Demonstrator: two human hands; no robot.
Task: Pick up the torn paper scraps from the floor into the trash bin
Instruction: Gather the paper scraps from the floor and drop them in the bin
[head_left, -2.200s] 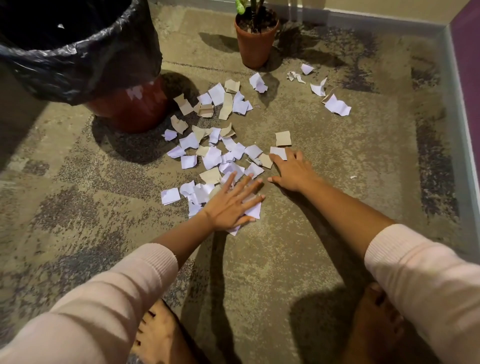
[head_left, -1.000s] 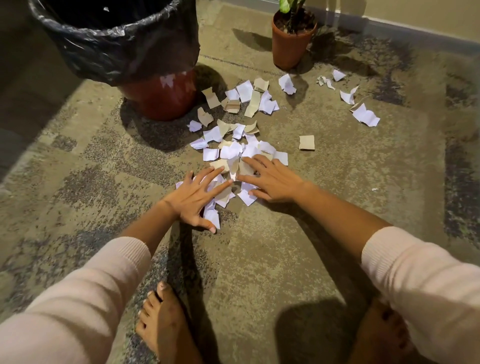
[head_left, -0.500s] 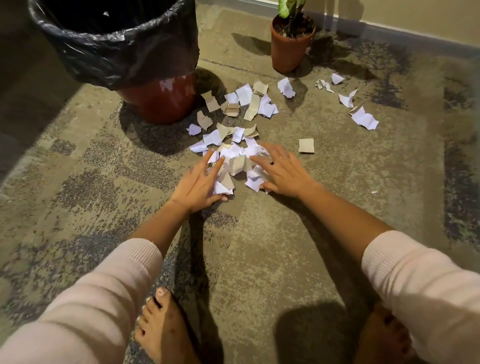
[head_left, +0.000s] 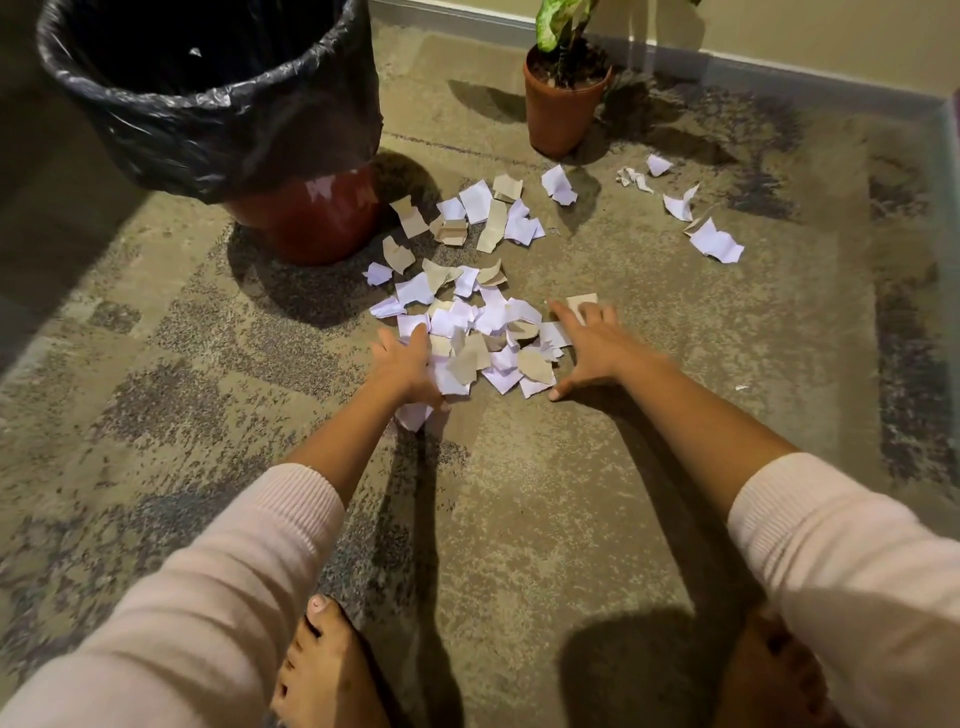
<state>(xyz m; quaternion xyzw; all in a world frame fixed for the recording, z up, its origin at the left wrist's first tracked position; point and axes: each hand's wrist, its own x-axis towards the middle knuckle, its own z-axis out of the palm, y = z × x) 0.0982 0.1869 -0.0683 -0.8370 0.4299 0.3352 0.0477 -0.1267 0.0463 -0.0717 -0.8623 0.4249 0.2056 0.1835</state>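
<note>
Bracketing the heap of torn paper scraps (head_left: 483, 338) from both sides, judged as raking it together ahead of a two-handed scoop; left hand (head_left: 408, 364) laid along the heap's left edge, fingers straight and pointing away, a white scrap under the wrist, nothing gripped; right hand (head_left: 589, 345) spread wide at the heap's right edge, thumb tip down on the carpet (head_left: 519, 519), fingers stretched over a tan card scrap (head_left: 584, 300), likewise open and holding nothing; spread so, probably, to sweep a wide arc and drag in that stray card.

Heaped mid-carpet between the hands, just in front of the trash bin (head_left: 306, 218); none lifted yet. Lined with a black bag (head_left: 208, 119) folded over the rim, mouth open and near on the left, so only a short carry up and leftward needed; rim well above the floor, though, so worth clearing it fully to avoid shedding loose bits.

More scraps lying beyond the heap: a cluster (head_left: 488, 213) just beside the bin's red base, a scatter (head_left: 714, 241) well off to the right, near the terracotta plant pot (head_left: 563, 111). Open carpet to the right and back toward the bare feet (head_left: 322, 670); tighter between bin and pot, with the wall skirting (head_left: 727, 73) closing the far side.
</note>
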